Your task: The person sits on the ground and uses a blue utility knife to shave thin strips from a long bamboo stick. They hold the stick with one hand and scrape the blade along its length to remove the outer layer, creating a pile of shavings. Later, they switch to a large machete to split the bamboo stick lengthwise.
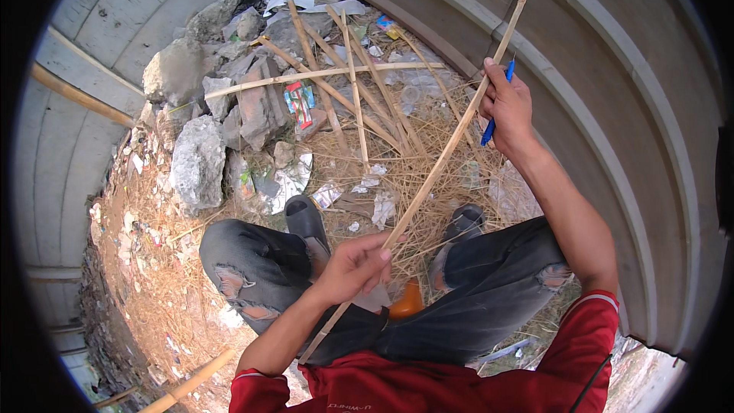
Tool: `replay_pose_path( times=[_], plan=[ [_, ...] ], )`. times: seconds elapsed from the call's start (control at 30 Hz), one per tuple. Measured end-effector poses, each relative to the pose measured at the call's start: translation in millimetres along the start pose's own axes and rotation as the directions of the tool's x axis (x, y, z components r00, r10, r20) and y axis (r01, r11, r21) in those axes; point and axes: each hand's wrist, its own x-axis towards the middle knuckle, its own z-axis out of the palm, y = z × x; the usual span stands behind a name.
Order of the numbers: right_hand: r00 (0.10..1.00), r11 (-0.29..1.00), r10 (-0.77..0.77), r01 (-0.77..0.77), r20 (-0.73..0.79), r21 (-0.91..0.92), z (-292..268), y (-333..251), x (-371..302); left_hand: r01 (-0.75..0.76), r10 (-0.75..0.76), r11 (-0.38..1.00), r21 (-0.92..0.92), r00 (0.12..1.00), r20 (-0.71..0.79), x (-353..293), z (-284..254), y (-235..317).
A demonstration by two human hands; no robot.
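A long, pale bamboo strip runs diagonally across me, from my lap up to the metal wall at the upper right. Lower down, my left hand is closed around it, thumb and fingers pinching the strip between my knees. Farther up, my right hand grips the same strip. That hand also holds a slim blue tool, whose ends show on either side of the fingers; whether it is a pen or a cutter I cannot tell.
Several bamboo strips lie crossed on straw and litter ahead, beside grey rocks. Corrugated metal closes in on the right. An orange plastic object sits between my legs. A bamboo pole lies at lower left.
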Motion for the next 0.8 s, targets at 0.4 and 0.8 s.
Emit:
replay_pose_path(
  times=[0.4, 0.8],
  plan=[
    [0.928, 0.932, 0.058, 0.082, 0.368, -0.353, 31.0, 11.6, -39.8, -0.059, 0.04, 0.965, -0.256, 0.996, -0.077, -1.8, -9.3, -0.2],
    [0.775, 0.529, 0.1, 0.49, 0.624, -0.693, 43.2, -1.7, -82.1, -0.096, 0.04, 0.961, -0.26, 0.976, -0.215, 4.3, -12.0, 3.2]
  ],
)
